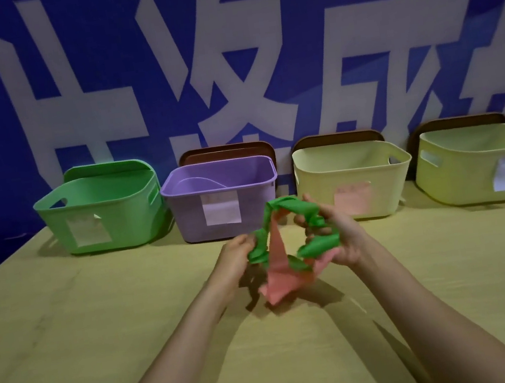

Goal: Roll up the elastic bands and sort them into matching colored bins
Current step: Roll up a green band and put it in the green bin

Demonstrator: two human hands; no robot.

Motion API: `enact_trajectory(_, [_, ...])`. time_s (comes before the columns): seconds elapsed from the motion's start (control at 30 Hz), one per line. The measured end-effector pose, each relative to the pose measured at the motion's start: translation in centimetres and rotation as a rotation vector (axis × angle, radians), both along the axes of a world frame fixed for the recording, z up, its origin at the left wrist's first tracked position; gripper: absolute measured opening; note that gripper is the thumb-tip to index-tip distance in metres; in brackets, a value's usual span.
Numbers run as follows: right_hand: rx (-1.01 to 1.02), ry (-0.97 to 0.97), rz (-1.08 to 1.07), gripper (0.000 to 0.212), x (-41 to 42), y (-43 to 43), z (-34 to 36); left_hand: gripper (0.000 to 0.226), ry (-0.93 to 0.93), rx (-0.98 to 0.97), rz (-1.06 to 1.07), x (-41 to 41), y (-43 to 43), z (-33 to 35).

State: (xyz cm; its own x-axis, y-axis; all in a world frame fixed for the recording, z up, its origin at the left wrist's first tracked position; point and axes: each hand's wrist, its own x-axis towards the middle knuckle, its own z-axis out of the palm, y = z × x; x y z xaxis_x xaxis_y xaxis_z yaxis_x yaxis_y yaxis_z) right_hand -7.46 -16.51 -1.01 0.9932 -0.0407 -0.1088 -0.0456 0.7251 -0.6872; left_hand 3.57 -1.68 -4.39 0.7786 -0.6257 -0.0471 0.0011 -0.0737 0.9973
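Head view: both hands hold a green band (311, 212) above the worktop (99, 310), nearer than the green bin (61, 202) and well to its right. The left hand (237, 255) fingers (245, 240) pinch the loop's left side and the right hand (342, 240) curls round its right. A pink band (276, 269) hangs through it, seemingly tangled. The loop's long axis runs hand to hand, and the left hand is nearer the green bin.

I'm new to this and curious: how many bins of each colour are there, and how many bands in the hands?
green bin: 1
purple bin: 1
cream bin: 1
yellow-green bin: 1
green band: 1
pink band: 1
Total: 6
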Motion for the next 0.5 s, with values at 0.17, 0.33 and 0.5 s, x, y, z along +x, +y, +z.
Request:
enact_trajectory(0.17, [-0.478, 0.072, -0.207, 0.035, -0.4, 0.6, 1.0, 0.021, 0.127, -0.455, 0.089, -0.4, 0.7, 3.3])
enact_trajectory(0.33, [-0.553, 0.201, -0.289, 0.023, -1.5, -0.6, 0.7, 0.018, 0.197, -0.555, -0.017, 0.5, 1.8, 6.9])
enact_trajectory(0.5, [-0.703, 0.253, -0.325, 0.033, -0.5, 0.3, -0.5, 0.020, 0.082, -0.341, -0.230, -0.7, 0.1, 8.1])
